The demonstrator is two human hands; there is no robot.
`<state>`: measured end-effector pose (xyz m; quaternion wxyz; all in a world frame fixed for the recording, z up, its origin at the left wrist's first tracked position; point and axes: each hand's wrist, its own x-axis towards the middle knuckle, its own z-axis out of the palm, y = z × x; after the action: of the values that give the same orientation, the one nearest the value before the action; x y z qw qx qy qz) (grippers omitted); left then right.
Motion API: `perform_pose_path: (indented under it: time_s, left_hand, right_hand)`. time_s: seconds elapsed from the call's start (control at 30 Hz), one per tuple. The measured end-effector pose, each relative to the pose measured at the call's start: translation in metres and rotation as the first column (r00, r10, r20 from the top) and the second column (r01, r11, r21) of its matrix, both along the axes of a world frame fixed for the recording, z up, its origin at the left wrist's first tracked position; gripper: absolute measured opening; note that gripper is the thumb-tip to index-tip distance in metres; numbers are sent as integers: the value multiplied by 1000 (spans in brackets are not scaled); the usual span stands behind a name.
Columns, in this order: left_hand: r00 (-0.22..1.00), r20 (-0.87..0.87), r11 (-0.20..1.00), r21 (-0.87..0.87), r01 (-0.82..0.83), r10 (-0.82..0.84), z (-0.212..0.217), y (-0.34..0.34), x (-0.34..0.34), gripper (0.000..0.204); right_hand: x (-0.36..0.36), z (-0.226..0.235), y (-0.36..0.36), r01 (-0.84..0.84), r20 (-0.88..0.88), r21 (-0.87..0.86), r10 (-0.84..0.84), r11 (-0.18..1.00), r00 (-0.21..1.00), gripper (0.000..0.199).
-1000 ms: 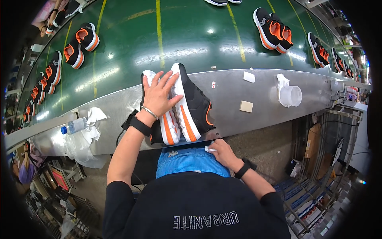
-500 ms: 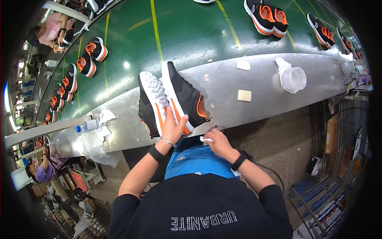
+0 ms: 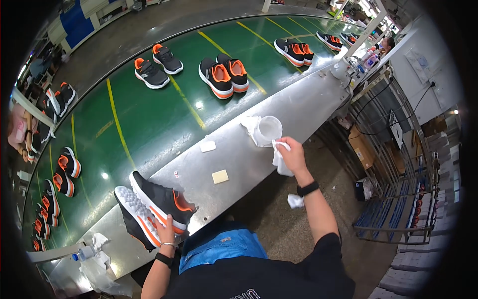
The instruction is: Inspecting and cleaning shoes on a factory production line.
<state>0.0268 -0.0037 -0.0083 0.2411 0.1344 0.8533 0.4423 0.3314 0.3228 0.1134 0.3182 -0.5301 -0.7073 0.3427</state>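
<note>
My left hand is closed on a pair of black sneakers with white and orange soles at the table's front edge. Of the two, the farther sneaker shows its orange collar. Its mate, the nearer sneaker, has its bumpy white sole turned up. To the right, my right hand pinches a limp white cloth hanging past the table edge. Just beyond that hand stands a translucent plastic tub, with a white wipe against its side.
A yellowish block and a white block lie on the metal table. Behind runs a green conveyor belt carrying several sneaker pairs. A crumpled white piece shows over the floor. Metal racks stand at right.
The view has swung right. My right hand has moved from the table's front edge to beside the tub and now holds a larger hanging cloth. My left hand keeps the sneakers.
</note>
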Motion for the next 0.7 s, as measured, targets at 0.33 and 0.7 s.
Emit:
perform_pose_path:
  time_s: [0.33, 0.7]
  left_hand:
    - [972, 233, 1000, 0, -24, 23, 17, 16, 1, 57]
    - [912, 403, 991, 72, -110, 72, 2, 10, -3, 50]
  right_hand:
    - [-27, -34, 91, -87, 589, -9, 75, 996, 805, 13]
    - [-21, -42, 91, -17, 638, -97, 76, 995, 767, 16]
